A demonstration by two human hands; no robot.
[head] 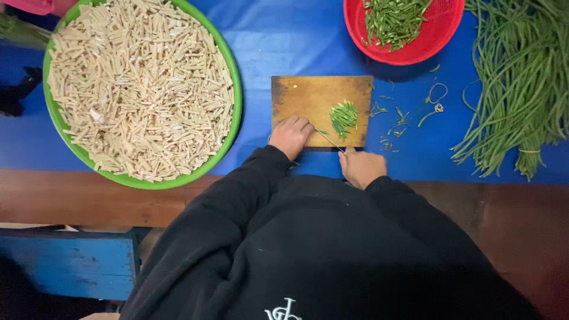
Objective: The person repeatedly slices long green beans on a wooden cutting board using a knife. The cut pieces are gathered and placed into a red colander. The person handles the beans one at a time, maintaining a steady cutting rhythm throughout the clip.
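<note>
On the blue-covered table a wooden cutting board lies just beyond the person's chest. The left hand rests on the board's near left edge, fingers curled under into a loose fist; it grips nothing that can be seen. The right hand sits just off the board's near right corner, closed round the handle of a knife, whose thin blade slants up and left onto the board, its tip pointing toward the left hand.

A small heap of cut green pieces lies on the right part of the board, just beyond the blade and apart from both hands. No uncut bean is on the board.

As to progress — some is plainly done: a red basket at the far right already holds a layer of chopped green pieces, and the little heap on the board has not been moved there. Much seems left, though: a big bundle of long green beans lies whole on the far right of the table, well apart from the board. A few scraps and trimmed ends are scattered on the cloth between board and bundle.

To the left, near the board but not touching it, stands a large green bowl heaped with pale, cream-coloured cut sticks — that batch looks finished.
</note>
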